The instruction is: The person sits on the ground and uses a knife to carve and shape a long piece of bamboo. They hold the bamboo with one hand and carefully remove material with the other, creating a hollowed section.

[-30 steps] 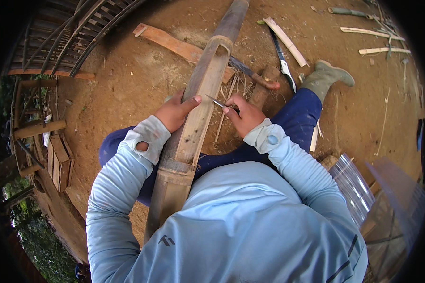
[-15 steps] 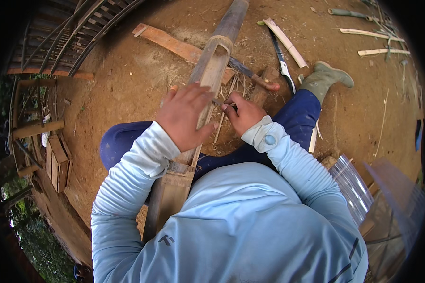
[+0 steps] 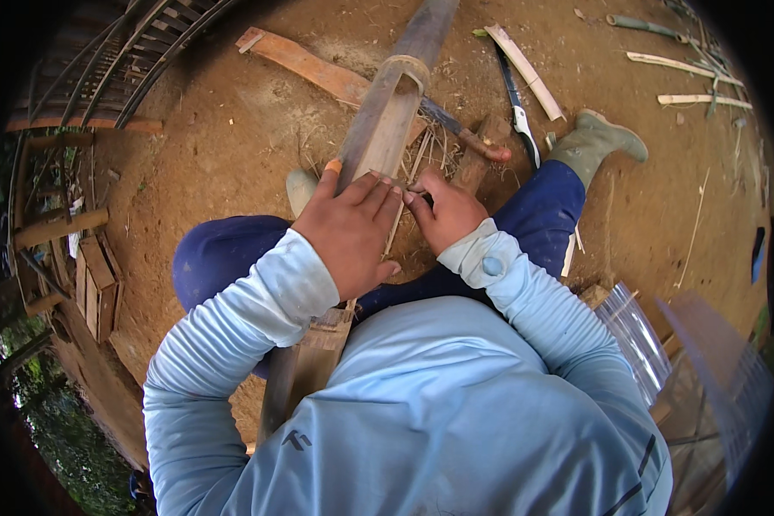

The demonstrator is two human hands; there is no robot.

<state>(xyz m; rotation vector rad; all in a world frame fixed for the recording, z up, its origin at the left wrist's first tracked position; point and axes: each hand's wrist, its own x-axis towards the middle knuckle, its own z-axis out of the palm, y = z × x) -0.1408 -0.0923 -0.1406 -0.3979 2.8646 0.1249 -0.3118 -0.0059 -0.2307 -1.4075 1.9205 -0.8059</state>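
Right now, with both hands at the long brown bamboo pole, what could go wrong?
The left hand lies on the long brown bamboo pole, close to the right hand; anything sharp hidden between them might cut the skin. Being rounded, the pole could roll. The slim tool with dark blade and white handle lies beside the right olive rubber boot; a shifting foot might knock it.

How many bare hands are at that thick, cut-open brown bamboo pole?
2: the left hand lies across the pole; the right hand is at its right edge. No others show.
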